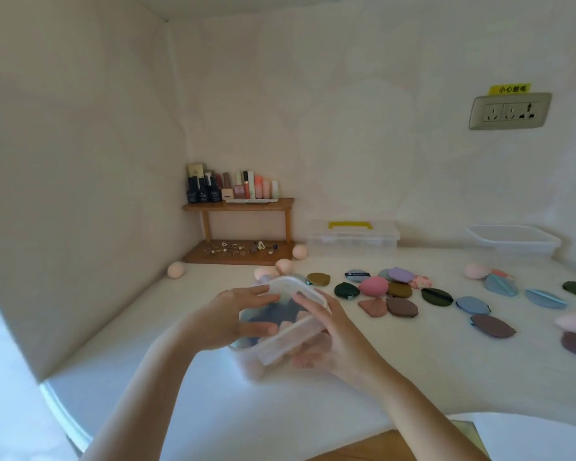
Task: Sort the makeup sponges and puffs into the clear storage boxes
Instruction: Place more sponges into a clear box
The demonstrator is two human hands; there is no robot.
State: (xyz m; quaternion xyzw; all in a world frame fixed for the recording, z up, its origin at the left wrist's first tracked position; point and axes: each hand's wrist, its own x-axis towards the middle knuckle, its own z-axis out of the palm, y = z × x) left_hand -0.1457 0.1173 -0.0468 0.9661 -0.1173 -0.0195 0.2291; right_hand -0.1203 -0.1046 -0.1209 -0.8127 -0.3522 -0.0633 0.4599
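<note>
A clear storage box (pixel 246 359) sits in the middle of the white table, with dark blue puffs and pale pink sponges inside. Its clear lid (pixel 290 331) lies tilted over the top. My left hand (pixel 228 319) holds the lid's left side, thumb below and fingers on top. My right hand (pixel 326 337) grips the lid's right edge and the box's side. Several flat puffs (pixel 401 306) in green, brown, blue, pink and purple lie scattered to the right. Peach egg-shaped sponges (pixel 176 269) lie near the back left.
An empty clear box (pixel 512 239) stands at the back right and a clear case with a yellow handle (pixel 353 234) at the back middle. A small wooden shelf (pixel 238 227) with cosmetics stands in the corner. A wall socket (pixel 509 110) is at the upper right.
</note>
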